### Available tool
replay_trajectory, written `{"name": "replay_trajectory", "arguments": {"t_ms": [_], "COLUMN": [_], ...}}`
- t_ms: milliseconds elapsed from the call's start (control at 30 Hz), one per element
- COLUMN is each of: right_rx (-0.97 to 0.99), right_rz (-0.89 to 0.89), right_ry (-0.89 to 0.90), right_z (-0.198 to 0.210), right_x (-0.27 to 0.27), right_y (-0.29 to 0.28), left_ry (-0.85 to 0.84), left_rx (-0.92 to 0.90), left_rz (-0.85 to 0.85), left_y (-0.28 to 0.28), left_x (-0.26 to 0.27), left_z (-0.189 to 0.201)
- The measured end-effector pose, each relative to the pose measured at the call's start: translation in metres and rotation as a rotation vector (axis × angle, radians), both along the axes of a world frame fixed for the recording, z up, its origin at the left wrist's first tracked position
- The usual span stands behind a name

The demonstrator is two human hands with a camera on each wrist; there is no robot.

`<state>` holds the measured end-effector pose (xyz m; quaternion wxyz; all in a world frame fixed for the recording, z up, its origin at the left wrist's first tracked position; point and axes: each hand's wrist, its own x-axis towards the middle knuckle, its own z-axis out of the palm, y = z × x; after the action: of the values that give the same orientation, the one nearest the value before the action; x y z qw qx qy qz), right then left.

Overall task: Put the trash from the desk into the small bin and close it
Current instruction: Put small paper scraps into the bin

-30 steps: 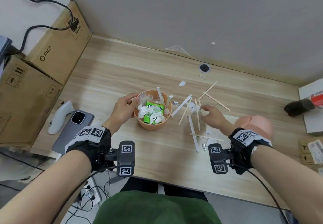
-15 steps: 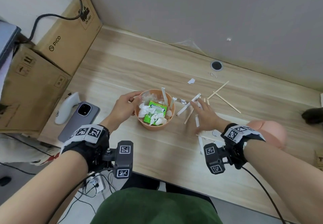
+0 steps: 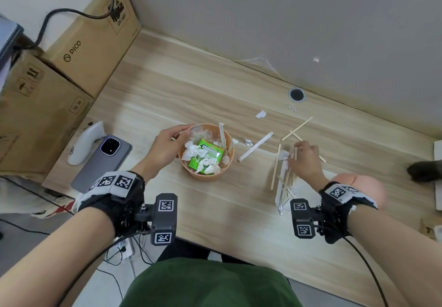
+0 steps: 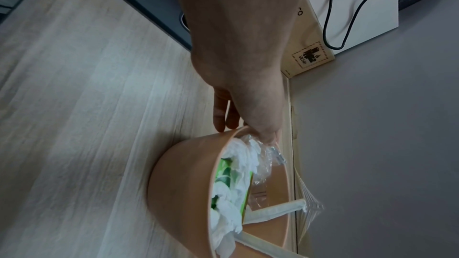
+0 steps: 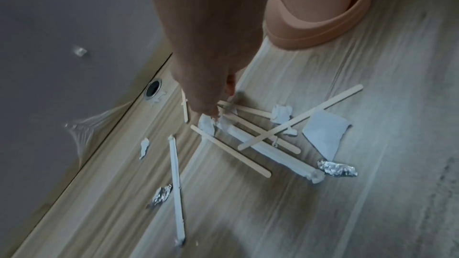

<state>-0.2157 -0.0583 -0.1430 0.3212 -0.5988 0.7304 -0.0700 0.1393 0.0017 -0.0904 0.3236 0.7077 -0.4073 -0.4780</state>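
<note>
The small orange bin [image 3: 207,174] stands open on the desk, holding a green carton [image 3: 207,154], crumpled tissues and paper wrappers. My left hand [image 3: 167,144] grips its left rim, thumb over the edge [image 4: 267,134] and fingers [image 4: 221,117] outside. My right hand [image 3: 303,158] hovers over a pile of wooden sticks [image 3: 276,165] and white wrappers to the bin's right. Its fingertips [image 5: 208,110] touch a white paper scrap [image 5: 206,125] and the stick ends; no grip on anything shows. The bin's peach domed lid [image 3: 363,183] lies behind my right wrist.
A long white wrapper [image 3: 255,146], foil bits [image 3: 248,142] [image 5: 337,170] and a paper scrap [image 3: 260,114] lie loose on the desk. A phone [image 3: 102,163] and a white controller [image 3: 83,144] sit at the left beside cardboard boxes [image 3: 71,72]. A grey wall [image 3: 287,19] bounds the back.
My right hand has drawn back to the right, away from the bin, onto the stick pile. The left hand keeps its hold on the rim. The head view has tilted.
</note>
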Motion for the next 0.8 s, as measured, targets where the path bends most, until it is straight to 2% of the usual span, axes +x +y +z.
{"name": "replay_trajectory", "arguments": {"t_ms": [67,167,233,400,667,800], "right_rx": [0.153,0.348,0.346,0.263,0.221,0.224], "right_rz": [-0.102,-0.067,0.03,0.211,0.213,0.17], "right_ry": [0.037,0.149,0.225,0.273,0.319,0.262], "right_z": [0.002,0.004,0.001,-0.002,0.007,0.003], "right_x": [-0.005,0.0,0.012,0.044,0.047,0.04], "right_y": [0.003,0.008,0.01,0.015,0.006,0.004], "left_ry": [0.005,0.021,0.022,0.005,0.007,0.007], "left_rx": [-0.001,-0.001,0.002,0.001,-0.023,-0.024], "left_rz": [0.008,0.014,0.016,0.012,-0.025,-0.035], "left_y": [-0.001,-0.003,-0.003,-0.001,0.0,-0.001], "left_x": [-0.001,-0.002,-0.001,0.002,-0.003,0.0], "left_z": [0.0,0.002,0.002,0.003,0.002,-0.002]}}
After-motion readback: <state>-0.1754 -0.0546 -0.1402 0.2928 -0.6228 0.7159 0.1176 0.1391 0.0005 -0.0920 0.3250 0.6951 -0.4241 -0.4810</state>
